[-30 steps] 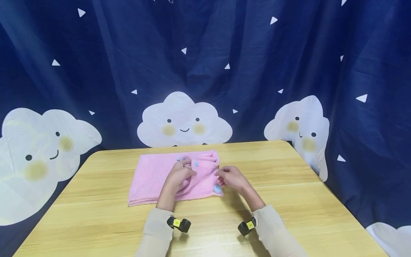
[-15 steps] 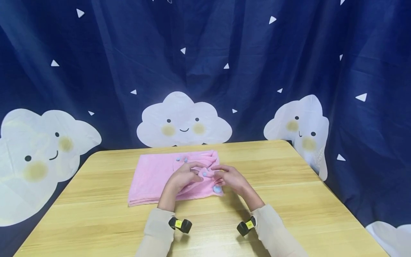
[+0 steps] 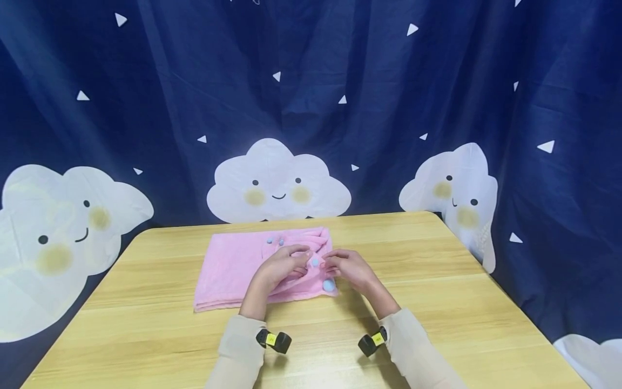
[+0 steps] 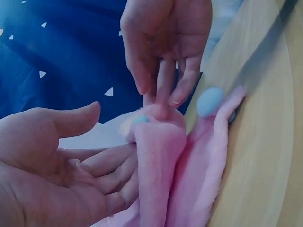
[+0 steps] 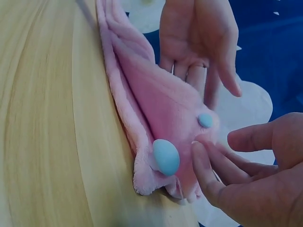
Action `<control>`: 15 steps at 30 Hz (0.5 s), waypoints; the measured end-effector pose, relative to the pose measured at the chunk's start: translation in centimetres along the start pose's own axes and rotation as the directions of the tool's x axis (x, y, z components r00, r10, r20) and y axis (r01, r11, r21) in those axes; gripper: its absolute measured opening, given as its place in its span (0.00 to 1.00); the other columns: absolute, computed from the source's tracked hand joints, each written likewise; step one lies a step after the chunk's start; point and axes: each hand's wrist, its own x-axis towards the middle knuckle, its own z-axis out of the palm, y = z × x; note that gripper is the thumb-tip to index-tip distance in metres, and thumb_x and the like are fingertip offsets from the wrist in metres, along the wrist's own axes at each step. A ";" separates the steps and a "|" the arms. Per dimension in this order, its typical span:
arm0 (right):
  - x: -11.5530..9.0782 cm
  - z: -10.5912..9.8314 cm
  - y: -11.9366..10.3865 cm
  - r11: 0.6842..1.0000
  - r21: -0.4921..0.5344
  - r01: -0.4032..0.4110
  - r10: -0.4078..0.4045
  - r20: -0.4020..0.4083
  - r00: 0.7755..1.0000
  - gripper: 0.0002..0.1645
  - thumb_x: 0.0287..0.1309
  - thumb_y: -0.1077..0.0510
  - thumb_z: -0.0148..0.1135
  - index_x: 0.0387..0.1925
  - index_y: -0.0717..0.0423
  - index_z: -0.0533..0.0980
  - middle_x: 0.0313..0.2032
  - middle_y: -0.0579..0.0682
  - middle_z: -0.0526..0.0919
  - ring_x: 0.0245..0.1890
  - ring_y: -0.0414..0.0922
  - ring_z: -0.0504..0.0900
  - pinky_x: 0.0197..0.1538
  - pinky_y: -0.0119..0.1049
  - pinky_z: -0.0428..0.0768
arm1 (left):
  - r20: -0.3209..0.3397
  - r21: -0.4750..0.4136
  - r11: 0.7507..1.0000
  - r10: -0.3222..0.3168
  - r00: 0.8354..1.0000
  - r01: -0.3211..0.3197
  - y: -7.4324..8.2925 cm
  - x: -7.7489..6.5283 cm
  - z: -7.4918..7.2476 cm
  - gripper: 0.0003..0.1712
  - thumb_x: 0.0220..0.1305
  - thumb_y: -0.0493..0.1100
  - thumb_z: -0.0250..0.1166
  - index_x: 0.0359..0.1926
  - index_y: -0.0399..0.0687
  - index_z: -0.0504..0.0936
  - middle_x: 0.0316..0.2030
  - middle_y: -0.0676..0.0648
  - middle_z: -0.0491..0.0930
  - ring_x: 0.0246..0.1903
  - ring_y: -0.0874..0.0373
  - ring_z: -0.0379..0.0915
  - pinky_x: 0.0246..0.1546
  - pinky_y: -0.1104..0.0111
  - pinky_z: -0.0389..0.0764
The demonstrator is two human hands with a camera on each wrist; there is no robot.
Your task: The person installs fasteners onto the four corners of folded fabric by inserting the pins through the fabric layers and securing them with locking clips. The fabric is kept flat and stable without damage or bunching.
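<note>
A folded pink plush cloth lies on the table with a flap lifted at its right end. That flap bears a small light-blue button; a larger light-blue button sits at the corner below. My left hand has its fingers behind the flap, supporting it, with the thumb raised and apart in the left wrist view. My right hand touches the flap's edge with its fingertips beside the small button; its thumb stands off from the cloth in the right wrist view.
The wooden table extends around the cloth on all sides. Two tiny blue dots mark the cloth's far part. A dark blue curtain with white clouds hangs behind the table.
My left hand has moved right, bringing the flap and its small button toward my right hand. Its thumb has come away from the cloth. My right hand has shifted only slightly.
</note>
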 end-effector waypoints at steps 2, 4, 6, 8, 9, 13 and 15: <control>0.0 -0.1 0.0 1.000 -0.001 0.003 -0.003 0.001 1.000 0.16 0.65 0.66 0.58 0.50 0.74 0.78 0.44 0.67 0.85 0.41 0.50 0.87 0.55 0.48 0.84 | -0.003 -0.003 1.000 -0.003 1.000 0.003 -0.1 0.1 0.1 0.25 0.75 0.45 0.56 0.63 0.28 0.74 0.45 0.37 0.82 0.41 0.48 0.84 0.54 0.55 0.82; 0.0 -0.2 0.0 1.000 -0.004 0.009 -0.009 0.003 1.000 0.16 0.66 0.66 0.57 0.50 0.74 0.78 0.43 0.67 0.85 0.40 0.50 0.87 0.55 0.48 0.84 | -0.004 0.007 1.000 -0.008 1.000 0.008 -0.2 0.1 0.2 0.23 0.75 0.42 0.55 0.58 0.25 0.76 0.40 0.38 0.82 0.38 0.49 0.84 0.52 0.55 0.84; 0.0 -0.3 0.0 1.000 0.000 0.016 -0.016 0.007 1.000 0.16 0.67 0.66 0.56 0.50 0.76 0.77 0.41 0.66 0.85 0.39 0.50 0.87 0.55 0.49 0.84 | -0.001 0.002 1.000 -0.015 1.000 0.015 -0.2 0.2 0.4 0.20 0.74 0.39 0.55 0.55 0.23 0.78 0.38 0.39 0.82 0.36 0.50 0.83 0.49 0.56 0.85; -0.1 -0.3 -0.1 1.000 0.007 0.022 -0.022 0.009 1.000 0.16 0.68 0.66 0.55 0.50 0.77 0.77 0.40 0.65 0.85 0.38 0.49 0.87 0.54 0.49 0.84 | 0.001 -0.002 1.000 -0.012 1.000 0.012 -0.4 0.3 0.5 0.18 0.71 0.36 0.57 0.53 0.24 0.78 0.37 0.39 0.83 0.35 0.51 0.84 0.47 0.58 0.86; -0.1 -0.4 -0.1 1.000 0.005 0.026 -0.026 0.010 1.000 0.16 0.68 0.66 0.54 0.50 0.77 0.76 0.39 0.63 0.85 0.37 0.48 0.86 0.54 0.49 0.84 | 0.001 -0.003 1.000 -0.004 1.000 0.004 -0.4 0.4 0.6 0.17 0.70 0.35 0.57 0.53 0.25 0.78 0.38 0.38 0.83 0.35 0.51 0.84 0.47 0.58 0.86; 0.0 -0.5 0.0 0.999 -0.009 0.034 -0.034 0.008 0.999 0.14 0.67 0.66 0.56 0.47 0.76 0.78 0.35 0.58 0.84 0.35 0.44 0.85 0.52 0.47 0.85 | -0.018 0.006 1.000 0.020 1.000 -0.020 -0.6 0.6 1.0 0.14 0.66 0.35 0.62 0.49 0.28 0.80 0.39 0.36 0.86 0.37 0.50 0.86 0.46 0.59 0.87; 0.0 -0.5 0.1 0.999 -0.022 0.035 -0.035 0.009 0.999 0.13 0.66 0.66 0.57 0.45 0.75 0.78 0.34 0.56 0.84 0.33 0.43 0.83 0.50 0.45 0.86 | -0.033 0.027 0.999 0.033 0.999 -0.032 -0.6 0.6 1.2 0.12 0.64 0.35 0.64 0.45 0.30 0.81 0.39 0.38 0.87 0.37 0.51 0.86 0.45 0.60 0.87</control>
